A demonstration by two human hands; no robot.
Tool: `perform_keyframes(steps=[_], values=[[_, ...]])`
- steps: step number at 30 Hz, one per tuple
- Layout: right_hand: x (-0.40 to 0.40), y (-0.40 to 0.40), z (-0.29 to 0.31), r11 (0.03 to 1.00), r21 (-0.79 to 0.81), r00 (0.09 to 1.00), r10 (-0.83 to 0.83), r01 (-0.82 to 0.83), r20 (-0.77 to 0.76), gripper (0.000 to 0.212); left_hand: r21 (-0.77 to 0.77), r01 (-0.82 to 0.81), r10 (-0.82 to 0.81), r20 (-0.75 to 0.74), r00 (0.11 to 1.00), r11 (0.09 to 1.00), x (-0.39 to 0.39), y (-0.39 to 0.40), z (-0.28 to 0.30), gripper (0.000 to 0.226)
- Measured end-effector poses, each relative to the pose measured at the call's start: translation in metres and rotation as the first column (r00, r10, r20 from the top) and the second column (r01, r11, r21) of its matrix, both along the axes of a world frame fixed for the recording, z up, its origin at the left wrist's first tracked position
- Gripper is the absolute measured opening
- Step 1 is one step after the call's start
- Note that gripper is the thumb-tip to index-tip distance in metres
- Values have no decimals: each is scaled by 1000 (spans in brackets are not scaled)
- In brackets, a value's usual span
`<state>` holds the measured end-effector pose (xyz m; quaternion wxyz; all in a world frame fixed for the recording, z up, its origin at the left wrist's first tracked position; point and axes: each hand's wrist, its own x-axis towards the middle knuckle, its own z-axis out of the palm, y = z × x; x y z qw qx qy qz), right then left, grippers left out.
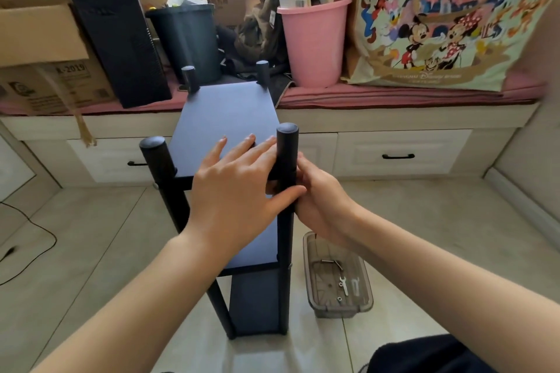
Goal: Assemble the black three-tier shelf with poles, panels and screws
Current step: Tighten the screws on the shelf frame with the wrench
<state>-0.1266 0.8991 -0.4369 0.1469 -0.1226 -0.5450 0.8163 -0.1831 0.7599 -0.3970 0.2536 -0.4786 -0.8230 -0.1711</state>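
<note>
Tiled floor (91, 236), window-seat bench with clutter along the far side: cardboard boxes, black bin (188, 39), pink bucket (315, 45), cartoon bag (448, 18). Black shelf (227, 112) stands upright on the floor mid-frame, three panels stacked, four poles; far two pole tops just visible past the top panel. Left hand (239, 188) lies flat on the top panel, fingers spread, thumb against the near right pole (287, 166). Right hand (318, 197) wraps that pole from the right; fingertips hidden behind it, any screw or tool in the grip not visible. Clear tray (360, 300) on floor right of shelf holds a small wrench (343, 283), hex key, small bits hard to make out. Bottom panel mostly hidden.
</note>
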Motion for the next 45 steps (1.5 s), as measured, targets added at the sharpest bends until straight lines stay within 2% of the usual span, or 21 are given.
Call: perform_keyframes(steps=[2,6,10,13,15,17,19,21,25,27,29,32,35,39,40,43,45], values=[[11,16,-3,999,52,997,-13,9,79,46,42,-20,22,-44,999,999,-3,2,-5,61],[30,60,-32,975,215,938,-128,59,322,26,160,-24,48,-148,988,987,-7,9,-19,50],[43,86,-105,967,252,760,-130,-47,637,17,236,-39,92,-218,972,971,-6,14,-31,48],[52,81,-169,951,265,624,-111,-159,774,17,223,-63,122,-260,958,973,-7,15,-36,56],[54,75,-203,915,322,586,-125,-243,800,20,222,-64,126,-281,952,973,-7,16,-38,61],[55,69,-229,838,413,557,-165,-356,814,29,243,-60,132,-293,947,968,-6,17,-39,62],[56,63,-247,768,453,516,-189,-452,835,28,267,-57,139,-300,944,962,-5,19,-40,61],[57,57,-259,717,459,477,-199,-524,856,24,282,-66,149,-283,947,957,-4,21,-40,58],[53,50,-272,656,443,436,-187,-612,880,35,299,-92,168,-240,956,950,-1,24,-41,55],[51,48,-274,624,397,399,-146,-673,905,30,312,-98,170,-213,962,945,0,24,-40,54],[50,47,-279,628,347,377,-91,-697,922,23,324,-108,175,-186,967,940,1,26,-40,52],[49,47,-285,674,294,363,-41,-677,931,27,335,-104,169,-173,970,936,2,26,-40,50],[48,54,-296,675,368,394,-123,-640,911,17,348,-96,167,-183,969,932,2,28,-40,49],[38,75,-318,683,439,425,-204,-583,882,15,388,-88,184,-219,958,917,0,31,-44,47],[35,79,-325,683,452,431,-217,-573,876,19,395,-81,183,-229,956,915,-1,33,-45,47],[23,90,-341,709,455,445,-219,-538,868,48,403,-91,211,-264,941,911,-3,34,-47,48],[13,95,-351,733,436,436,-210,-522,875,54,393,-90,215,-285,934,915,-4,34,-47,48]])
